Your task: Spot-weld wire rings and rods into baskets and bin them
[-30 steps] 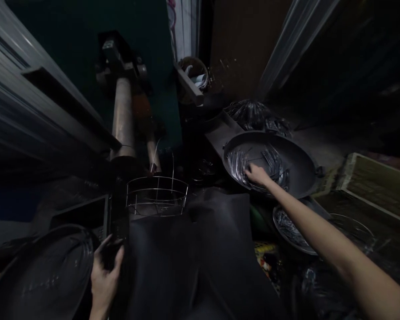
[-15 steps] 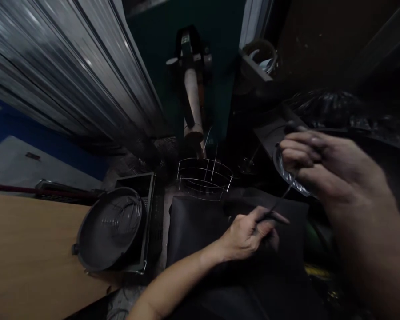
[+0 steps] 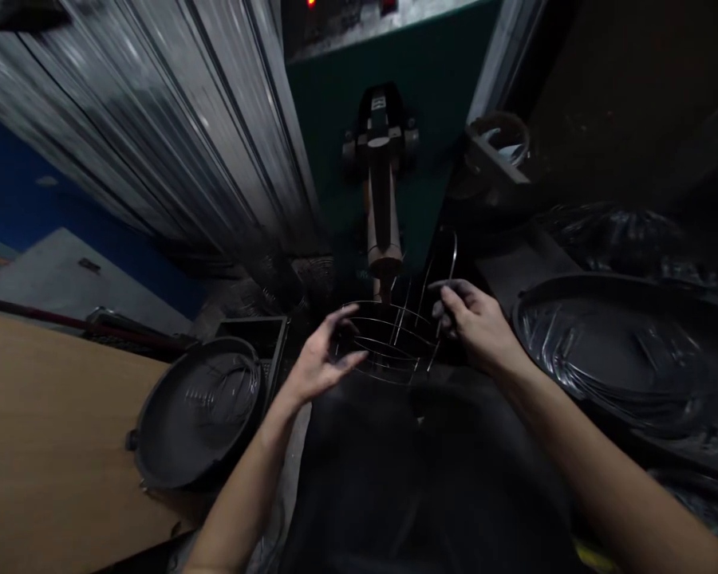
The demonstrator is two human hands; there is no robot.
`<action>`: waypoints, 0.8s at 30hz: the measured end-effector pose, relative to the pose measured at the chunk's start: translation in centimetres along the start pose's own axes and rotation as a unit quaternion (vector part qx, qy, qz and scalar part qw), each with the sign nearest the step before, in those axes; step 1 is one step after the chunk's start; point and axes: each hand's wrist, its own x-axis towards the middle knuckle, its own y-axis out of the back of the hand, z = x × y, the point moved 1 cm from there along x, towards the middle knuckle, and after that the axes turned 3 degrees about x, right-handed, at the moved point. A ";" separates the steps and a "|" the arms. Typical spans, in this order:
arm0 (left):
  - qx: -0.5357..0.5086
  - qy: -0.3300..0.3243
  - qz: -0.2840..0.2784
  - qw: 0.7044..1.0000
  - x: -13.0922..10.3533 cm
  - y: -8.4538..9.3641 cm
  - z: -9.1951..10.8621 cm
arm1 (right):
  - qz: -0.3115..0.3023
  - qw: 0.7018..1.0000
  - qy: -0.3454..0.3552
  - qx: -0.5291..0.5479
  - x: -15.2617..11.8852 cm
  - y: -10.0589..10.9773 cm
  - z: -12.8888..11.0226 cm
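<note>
One round wire rack (image 3: pixel 388 347) sits mid-picture, looking longest crosswise between our left hand (image 3: pixel 317 360), nearer, loosely spread with no grip visible at its left edge, and our right hand (image 3: pixel 475 319), apparently pinching a bent wire (image 3: pixel 455 249) by its right edge.

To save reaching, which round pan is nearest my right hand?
The right pan, holding bent wires; the left pan is farther, beside the wooden tabletop.
</note>
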 end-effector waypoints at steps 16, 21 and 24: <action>-0.117 -0.091 0.171 0.974 3.2 -4.2 -8.9 | -0.011 0.996 -0.035 0.084 5.7 -4.5 1.5; -0.131 -0.076 0.166 0.974 3.7 -3.8 -9.3 | -0.012 0.999 -0.027 0.043 6.3 -5.2 1.8; -0.139 -0.077 0.164 0.974 3.8 -3.7 -9.5 | -0.006 0.999 -0.028 0.028 6.3 -5.3 1.6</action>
